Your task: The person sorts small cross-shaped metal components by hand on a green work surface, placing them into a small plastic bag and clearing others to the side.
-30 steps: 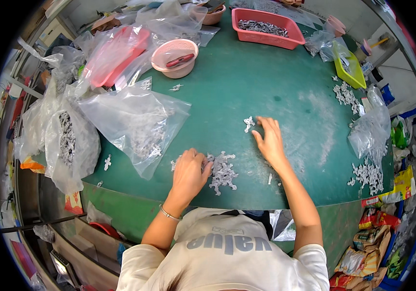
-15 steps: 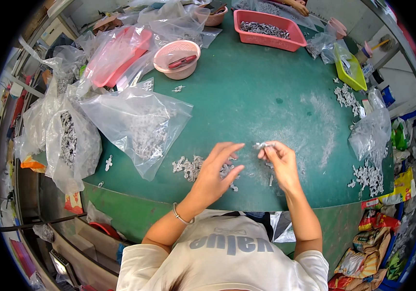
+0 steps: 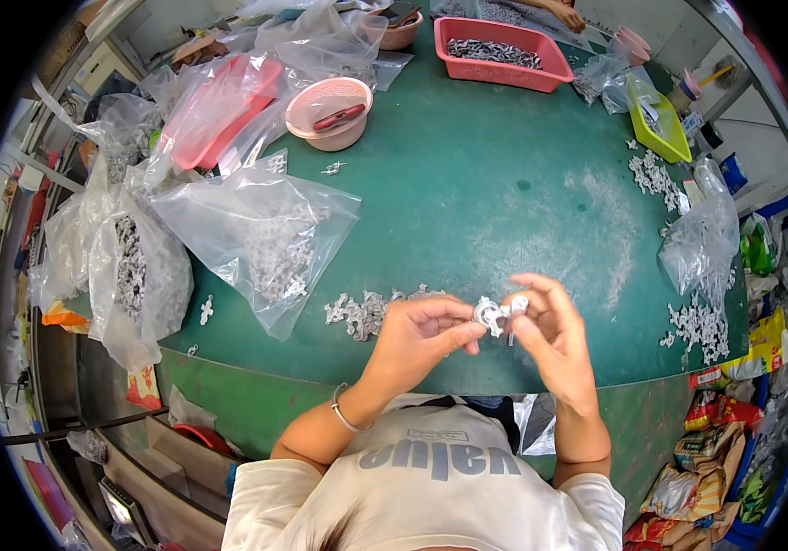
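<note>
Between my two hands is a small silver-grey metal part [image 3: 488, 315] with a rounded, ring-like end, above the table's near edge. My left hand [image 3: 419, 340] pinches its left side between thumb and fingers. My right hand [image 3: 554, 335] grips the part's other end with thumb and fingertips, the other fingers curled loosely. Beside and behind my left hand lies a loose pile of similar grey metal parts [image 3: 362, 314], partly hidden by that hand. A clear plastic bag [image 3: 274, 234] holding more parts lies flat to the left.
The green table [image 3: 467, 202] bears a pink bowl [image 3: 329, 138] with a red-handled tool inside, a pink tray [image 3: 504, 73] of parts, a yellow-green tray [image 3: 660, 129] and more part piles [image 3: 698, 332] at right. Full plastic bags [image 3: 137, 275] crowd the left edge. Another person's hand [image 3: 566, 14] shows far off.
My left hand has moved right and closed on the metal part. My right hand has come slightly lower and nearer, turning the part between its fingers.
</note>
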{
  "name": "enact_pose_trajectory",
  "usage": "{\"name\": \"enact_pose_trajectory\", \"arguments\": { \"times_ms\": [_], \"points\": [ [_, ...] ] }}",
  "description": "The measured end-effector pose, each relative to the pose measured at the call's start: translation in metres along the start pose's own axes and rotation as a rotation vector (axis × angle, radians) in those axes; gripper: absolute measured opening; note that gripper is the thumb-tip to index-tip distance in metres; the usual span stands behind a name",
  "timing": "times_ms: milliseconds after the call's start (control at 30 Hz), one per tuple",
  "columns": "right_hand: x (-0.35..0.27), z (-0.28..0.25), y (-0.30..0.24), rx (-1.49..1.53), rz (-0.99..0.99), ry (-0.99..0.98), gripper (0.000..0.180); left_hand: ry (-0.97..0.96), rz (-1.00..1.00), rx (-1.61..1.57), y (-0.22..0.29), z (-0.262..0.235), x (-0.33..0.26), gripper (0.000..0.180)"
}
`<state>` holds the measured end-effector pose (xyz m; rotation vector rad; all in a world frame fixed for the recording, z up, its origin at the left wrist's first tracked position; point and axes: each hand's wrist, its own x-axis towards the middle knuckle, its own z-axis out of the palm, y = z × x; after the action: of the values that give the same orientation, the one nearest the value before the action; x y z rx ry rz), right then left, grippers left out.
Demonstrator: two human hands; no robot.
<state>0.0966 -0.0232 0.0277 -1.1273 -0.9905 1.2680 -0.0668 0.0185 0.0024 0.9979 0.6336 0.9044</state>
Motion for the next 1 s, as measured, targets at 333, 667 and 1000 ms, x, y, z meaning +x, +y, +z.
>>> {"name": "enact_pose_trajectory", "arguments": {
  "times_ms": [333, 667, 1000],
  "points": [
    [-0.008, -0.007, 0.0, -0.159, -0.25, 0.034, 0.016, -0.086, 0.079, 0.041, 0.009, 0.006, -0.008, 0.015],
    [-0.012, -0.007, 0.001, -0.331, -0.454, 0.051, 0.017, -0.108, 0.176, 0.19, 0.013, 0.008, -0.011, 0.019],
    [-0.016, -0.009, 0.003, -0.341, -0.523, 0.052, 0.016, -0.15, 0.199, 0.227, 0.011, 0.01, -0.013, 0.02]
  ]
}}
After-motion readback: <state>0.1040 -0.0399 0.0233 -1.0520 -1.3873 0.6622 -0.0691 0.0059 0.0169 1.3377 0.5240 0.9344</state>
